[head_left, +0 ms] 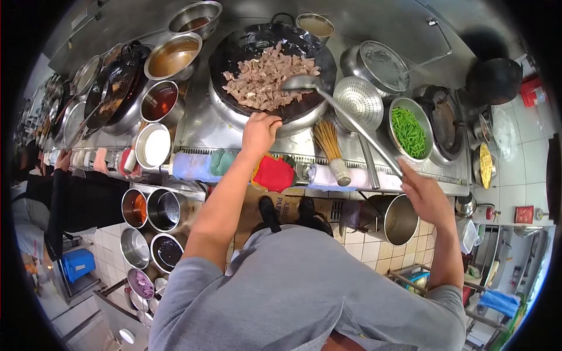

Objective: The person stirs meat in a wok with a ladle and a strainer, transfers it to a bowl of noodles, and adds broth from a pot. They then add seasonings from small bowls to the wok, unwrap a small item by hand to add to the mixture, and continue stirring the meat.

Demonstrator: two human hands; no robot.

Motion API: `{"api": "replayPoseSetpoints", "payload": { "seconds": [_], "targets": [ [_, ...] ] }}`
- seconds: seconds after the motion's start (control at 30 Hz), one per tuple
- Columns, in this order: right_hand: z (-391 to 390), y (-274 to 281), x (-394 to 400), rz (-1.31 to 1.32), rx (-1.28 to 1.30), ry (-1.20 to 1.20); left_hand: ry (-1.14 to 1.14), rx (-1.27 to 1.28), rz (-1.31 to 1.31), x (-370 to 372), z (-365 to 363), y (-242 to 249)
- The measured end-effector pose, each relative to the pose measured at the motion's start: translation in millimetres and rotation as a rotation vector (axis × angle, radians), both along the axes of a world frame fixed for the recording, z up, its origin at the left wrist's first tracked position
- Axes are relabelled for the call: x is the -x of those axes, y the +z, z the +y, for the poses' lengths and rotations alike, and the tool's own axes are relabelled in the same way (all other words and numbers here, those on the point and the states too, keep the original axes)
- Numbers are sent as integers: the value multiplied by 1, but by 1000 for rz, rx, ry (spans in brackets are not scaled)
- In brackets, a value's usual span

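Observation:
My left hand (260, 133) is closed at the near rim of a black wok (231, 52); its fingertips are partly hidden there. Chopped cooked meat (269, 79) is heaped in the wok. A long-handled metal ladle (366, 133) is gripped by the end of its handle in my right hand (421, 190). The ladle's bowl rests over the right side of the meat. Beneath its handle lie a perforated strainer (358, 102) and a bamboo wok brush (331, 143). An oval metal bowl of cut green vegetables (408, 131) stands beyond my right hand.
Metal bowls of sauce (172, 55) and a container of white contents (153, 146) line the left. Folded cloths (275, 174) lie along the stove's front edge. At far left a co-worker's dark sleeve (64, 199) reaches toward another wok (117, 88). Pots (401, 219) stand below.

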State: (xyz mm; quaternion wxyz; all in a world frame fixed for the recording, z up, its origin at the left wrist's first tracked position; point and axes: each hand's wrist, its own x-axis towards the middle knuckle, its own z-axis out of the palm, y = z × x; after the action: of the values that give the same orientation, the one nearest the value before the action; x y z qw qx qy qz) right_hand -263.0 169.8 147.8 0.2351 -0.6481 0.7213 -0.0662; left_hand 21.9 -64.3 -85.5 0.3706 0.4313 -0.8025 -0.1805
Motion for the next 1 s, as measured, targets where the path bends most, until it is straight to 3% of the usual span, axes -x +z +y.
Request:
{"api": "replayPoseSetpoints", "payload": {
  "seconds": [0.07,0.13,0.2,0.27,0.3,0.37,0.47,0.5,0.53,0.6,0.73,0.83,0.87,0.9,0.93,1.0],
  "targets": [
    [0,-11,-8,9,-74,-32,25,-42,18,0,-5,0],
    [-4,-72,-16,29,33,40,8,-47,29,2,-7,-2],
    [-31,-130,-35,44,13,-47,-1,-47,38,1,-6,-3],
    [-61,-151,-63,141,-57,-128,6,-33,62,1,-2,-1],
    [-63,-155,-64,138,-48,-120,13,-19,86,0,-3,0],
    [-66,-160,-66,-161,200,-95,13,20,44,-4,-7,0],
    [-71,-134,-75,-115,320,-28,22,8,-54,-2,-9,-5],
    [-84,-123,-83,-98,239,-40,21,-1,-57,-1,-9,-6],
    [-101,-133,-84,-99,239,-41,19,-4,-55,0,-9,-6],
    [-136,-171,-76,-54,480,157,-8,15,-26,0,-10,-3],
    [-147,-200,-51,265,209,183,13,52,5,-4,-6,-4],
    [-135,-163,14,562,40,144,73,-34,-86,-4,-4,-1],
    [-133,-157,40,583,106,202,83,-28,-82,-5,-3,-3],
    [-125,-128,39,476,139,149,70,-44,-76,-5,-4,-3],
    [-130,-127,44,480,147,149,54,-60,-69,-4,-7,-3],
    [-135,-130,52,172,201,108,34,-68,-69,-2,-7,-5]
  ]
}}
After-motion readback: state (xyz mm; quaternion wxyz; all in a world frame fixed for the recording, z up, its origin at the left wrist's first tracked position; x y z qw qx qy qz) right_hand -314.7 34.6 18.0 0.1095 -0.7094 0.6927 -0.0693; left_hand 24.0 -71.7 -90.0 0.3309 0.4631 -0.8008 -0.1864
